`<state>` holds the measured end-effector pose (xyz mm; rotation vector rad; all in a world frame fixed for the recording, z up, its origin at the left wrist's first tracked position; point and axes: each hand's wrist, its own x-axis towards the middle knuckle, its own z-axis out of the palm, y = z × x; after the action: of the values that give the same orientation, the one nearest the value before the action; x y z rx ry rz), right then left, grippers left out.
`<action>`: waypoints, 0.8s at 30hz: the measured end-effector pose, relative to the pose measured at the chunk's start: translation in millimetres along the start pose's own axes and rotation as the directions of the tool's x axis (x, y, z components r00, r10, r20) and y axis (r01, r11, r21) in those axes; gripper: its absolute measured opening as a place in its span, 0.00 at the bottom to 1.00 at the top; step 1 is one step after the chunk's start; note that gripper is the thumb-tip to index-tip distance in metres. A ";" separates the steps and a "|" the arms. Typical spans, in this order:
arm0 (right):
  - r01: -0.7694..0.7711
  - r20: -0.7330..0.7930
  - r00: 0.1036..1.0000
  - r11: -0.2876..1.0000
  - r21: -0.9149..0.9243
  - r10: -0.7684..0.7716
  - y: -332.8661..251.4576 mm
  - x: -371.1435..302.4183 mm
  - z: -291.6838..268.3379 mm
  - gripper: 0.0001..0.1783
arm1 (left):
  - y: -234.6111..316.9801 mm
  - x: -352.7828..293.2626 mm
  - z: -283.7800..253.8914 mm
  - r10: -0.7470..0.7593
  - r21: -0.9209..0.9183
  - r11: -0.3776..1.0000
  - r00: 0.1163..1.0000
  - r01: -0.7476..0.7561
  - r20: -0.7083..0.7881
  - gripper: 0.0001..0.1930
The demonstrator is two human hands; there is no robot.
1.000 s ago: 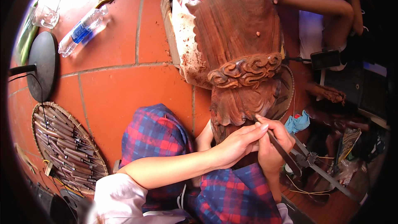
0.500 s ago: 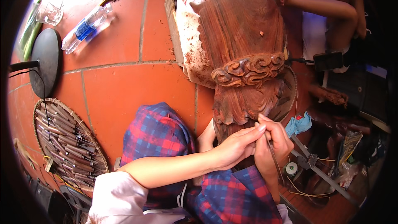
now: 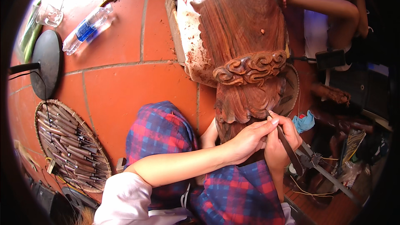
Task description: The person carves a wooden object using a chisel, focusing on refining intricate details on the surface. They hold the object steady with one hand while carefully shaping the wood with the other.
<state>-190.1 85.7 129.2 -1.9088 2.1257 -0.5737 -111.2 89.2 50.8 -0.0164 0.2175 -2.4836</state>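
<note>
- Clearly, the right hand (image 3: 284, 138) has its fingers clamped on a slim dark tool (image 3: 292, 154), gripped low toward the tip, presumably for close control.
- The left hand (image 3: 251, 138) meets it from the side, thumb laid against the right fingers, seemingly as a brace; I cannot tell whether its other fingers close on the tool, being hidden.
- The carved wood piece (image 3: 241, 21) lies just beyond both hands, its scalloped near part right by the fingertips; whether the tip touches it is unclear.
- A scrollwork band (image 3: 252, 68) crosses the piece farther out, apart from the fingers.
- Beneath one side shows a stained pale cloth (image 3: 193, 54), likely padding the wood.
- Plaid-covered legs (image 3: 160, 129) spread around the workspace, probably to keep the piece within reach.
- Well apart at left, handled tools (image 3: 73, 143) fill a woven basket (image 3: 96, 137), perhaps laid roughly parallel for easy picking.
</note>
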 end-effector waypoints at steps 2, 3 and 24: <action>0.130 0.042 0.990 0.989 0.072 -0.133 7.0 -5.2 2.2 0.05 | -4.1 -11.8 -5.2 0.013 -0.016 1.000 1.000 -0.013 0.010 0.21; 0.185 0.096 0.976 0.976 0.113 -0.196 6.1 -4.1 1.6 0.07 | -1.4 -21.8 -5.1 0.015 -0.022 1.000 1.000 -0.014 0.012 0.21; 0.077 0.086 0.993 0.996 0.044 -0.081 8.4 7.7 -9.0 0.07 | -3.7 2.6 -2.3 0.022 -0.032 0.999 0.998 -0.020 0.053 0.21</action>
<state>-202.4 79.9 134.3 -1.9656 1.9779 -0.5343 -115.6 90.9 49.0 -0.0926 0.2336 -2.4550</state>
